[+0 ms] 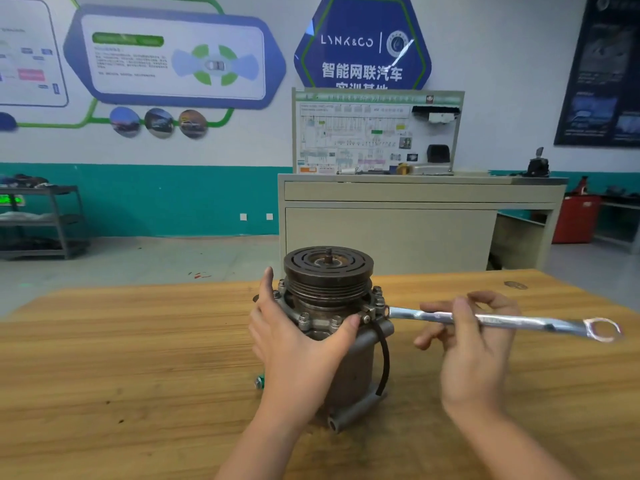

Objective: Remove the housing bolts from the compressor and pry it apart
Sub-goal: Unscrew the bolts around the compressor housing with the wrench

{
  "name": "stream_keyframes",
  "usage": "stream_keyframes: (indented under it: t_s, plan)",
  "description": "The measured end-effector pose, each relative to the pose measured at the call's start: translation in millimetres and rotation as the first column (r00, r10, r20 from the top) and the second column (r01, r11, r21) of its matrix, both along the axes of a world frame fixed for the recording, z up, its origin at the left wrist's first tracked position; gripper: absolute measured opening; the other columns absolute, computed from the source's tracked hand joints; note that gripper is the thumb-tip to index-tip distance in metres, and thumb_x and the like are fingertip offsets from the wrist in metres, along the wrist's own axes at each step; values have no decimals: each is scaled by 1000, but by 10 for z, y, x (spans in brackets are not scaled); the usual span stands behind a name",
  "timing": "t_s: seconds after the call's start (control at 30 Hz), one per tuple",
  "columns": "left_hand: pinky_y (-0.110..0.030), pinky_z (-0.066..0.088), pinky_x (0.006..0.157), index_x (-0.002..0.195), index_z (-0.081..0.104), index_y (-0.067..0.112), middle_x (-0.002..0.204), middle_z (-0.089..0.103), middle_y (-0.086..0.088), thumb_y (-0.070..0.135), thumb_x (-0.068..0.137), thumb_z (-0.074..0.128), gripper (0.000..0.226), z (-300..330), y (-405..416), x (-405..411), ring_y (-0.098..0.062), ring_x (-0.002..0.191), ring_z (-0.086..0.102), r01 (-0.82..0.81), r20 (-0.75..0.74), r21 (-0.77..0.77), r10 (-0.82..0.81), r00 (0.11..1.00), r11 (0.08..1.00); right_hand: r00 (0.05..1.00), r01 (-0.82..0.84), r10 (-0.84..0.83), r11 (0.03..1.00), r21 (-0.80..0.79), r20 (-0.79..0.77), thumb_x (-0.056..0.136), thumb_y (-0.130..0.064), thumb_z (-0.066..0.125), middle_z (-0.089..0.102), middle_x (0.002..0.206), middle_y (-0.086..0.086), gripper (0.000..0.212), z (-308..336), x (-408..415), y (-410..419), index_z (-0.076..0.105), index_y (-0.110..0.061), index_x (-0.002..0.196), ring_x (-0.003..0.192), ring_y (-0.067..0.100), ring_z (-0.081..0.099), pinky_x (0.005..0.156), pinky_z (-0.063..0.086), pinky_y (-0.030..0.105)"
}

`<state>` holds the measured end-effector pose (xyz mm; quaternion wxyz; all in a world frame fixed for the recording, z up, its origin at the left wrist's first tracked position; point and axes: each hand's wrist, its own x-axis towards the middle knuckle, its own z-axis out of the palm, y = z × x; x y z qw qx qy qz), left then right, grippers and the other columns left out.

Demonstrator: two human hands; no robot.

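Head view is showing me a wooden table (138, 358) running across the lower half. Nearest to me, my left hand (298, 344) is wrapping the near side of the compressor (332, 327), fingers straight up along its left flank and thumb stretching across the front, just under the bolted flange. My right hand (467, 344) is pinching the shank of a silver wrench (502, 322) between thumb and curled fingers; the wrench is lying roughly level, its near end sitting at a housing bolt (379, 301) on the compressor's right edge, its ring end pointing out to the right.

The compressor is standing upright at the middle of the table, pulley (328, 268) on top, a black cable (384, 355) hanging down its right side. Several more bolt heads are showing around the flange. Something small and green (259, 382) is lying on the table just left of the base; I cannot tell what it is.

Beyond the table I am seeing a beige cabinet (415, 220) carrying a wiring display board (377, 133), a metal shelf rack (45, 220) to the left, a red container (576, 220) to the right, and a white and teal wall with blue posters (362, 43).
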<state>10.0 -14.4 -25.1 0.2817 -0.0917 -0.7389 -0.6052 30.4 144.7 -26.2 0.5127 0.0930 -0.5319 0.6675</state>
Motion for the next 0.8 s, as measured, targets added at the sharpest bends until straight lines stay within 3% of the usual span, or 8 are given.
stream_keyframes:
  t_s: [0.1,0.17,0.3,0.43,0.53,0.63,0.7,0.8]
  plan:
    - [-38,15,115,147,5,45,125,15,22,54,55,80,119,-2,-8,-15,3,129,15,4,0,-6,-4,1000,1000,995,-58,71,982,-180,65,104,-10,35,70,68,7,11,94,-85,154,39,-18,97,42,18,57,48,50,24]
    - [-38,15,115,146,5,45,125,15,22,49,58,84,119,3,-8,-13,3,128,16,6,-5,-8,-6,1000,1000,998,-42,46,995,-92,34,105,-14,34,71,74,5,10,166,-96,151,38,-17,97,47,16,61,53,53,25]
    - [-36,17,115,142,5,50,124,16,22,62,45,71,118,27,-25,-17,8,118,12,18,9,-2,-18,1000,1000,998,-1,11,986,168,-57,102,-18,37,72,85,9,13,269,-29,8,36,-26,93,50,18,62,55,53,26]
    - [-33,17,114,138,4,54,124,16,25,70,39,62,116,45,-59,-23,9,119,13,48,24,-2,-48,999,999,990,8,40,939,344,-134,97,-45,47,72,90,4,5,278,64,-63,43,-44,95,58,20,65,63,54,32]
    - [-34,18,114,144,6,48,124,17,23,70,39,62,121,42,-61,-21,8,118,14,38,29,-4,-38,999,999,978,111,-10,873,475,-210,98,-44,48,70,86,-2,6,289,94,-45,46,-49,98,63,13,67,65,55,31]
    - [-35,18,114,144,6,46,124,19,21,70,39,62,122,36,-58,-7,8,118,15,36,30,2,-36,999,999,967,166,-24,815,556,-253,98,-38,50,70,85,-2,7,291,79,-51,54,-44,99,66,9,67,63,55,32]
    - [-38,18,116,145,6,46,124,19,22,70,40,62,122,42,-67,-9,6,121,15,44,38,-7,-44,998,999,964,173,-12,789,590,-266,97,-38,52,69,92,-7,11,293,50,-69,58,-29,100,70,5,67,64,55,30]
    - [-39,19,116,143,5,50,117,20,34,69,40,65,120,57,-103,-23,6,122,16,75,45,-32,-73,996,997,942,259,-35,709,656,-334,98,-35,53,67,93,-9,19,303,-13,-72,61,-18,101,77,1,65,67,55,30]
